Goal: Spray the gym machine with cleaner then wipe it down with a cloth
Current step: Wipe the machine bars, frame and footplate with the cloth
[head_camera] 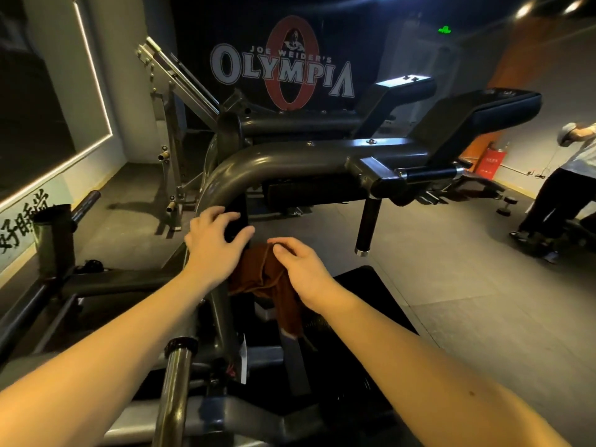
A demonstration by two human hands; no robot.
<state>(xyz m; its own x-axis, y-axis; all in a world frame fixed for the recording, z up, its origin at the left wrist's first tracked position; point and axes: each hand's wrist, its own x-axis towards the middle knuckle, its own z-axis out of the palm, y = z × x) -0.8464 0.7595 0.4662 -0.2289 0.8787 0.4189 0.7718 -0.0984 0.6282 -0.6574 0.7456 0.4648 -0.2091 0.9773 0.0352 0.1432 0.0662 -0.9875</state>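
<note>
While a dark wall panel (35,108) edged with a light strip fills the far left, a stubby dark post (53,243) stands below it on a low frame, and a silver lever frame (167,101) slants up behind. Near the bottom edge a chrome bar (174,382) runs up toward the gym machine (245,166), whose thick grey tube curves from the lower middle up and over to the right. The left grip (214,245) rests on the lower part of that curve, fingers spread and only lightly bent, thumb stretched across a black upright; it has hold of nothing. Just to its right the brown cloth (254,279) is bunched against the machine's frame, with a long tail hanging down beside the black footplate (377,285). The right grip (304,269) sits on top of the cloth, its fingers curled down and closed over the upper folds. Behind both, on the dark back wall, a banner (283,69) reads OLYMPIA over a red oval. Farther right the tube ends in a square block with a black handle (367,225) pointing down, a chrome cap at its tip, and two black pads (483,108) rise at an angle above it. On the grey floor (451,269) beyond lies a small dumbbell (503,210), and a red box (491,164) stands against the wall. At the far right edge a person (554,195) in a white top and dark trousers leans forward.
</note>
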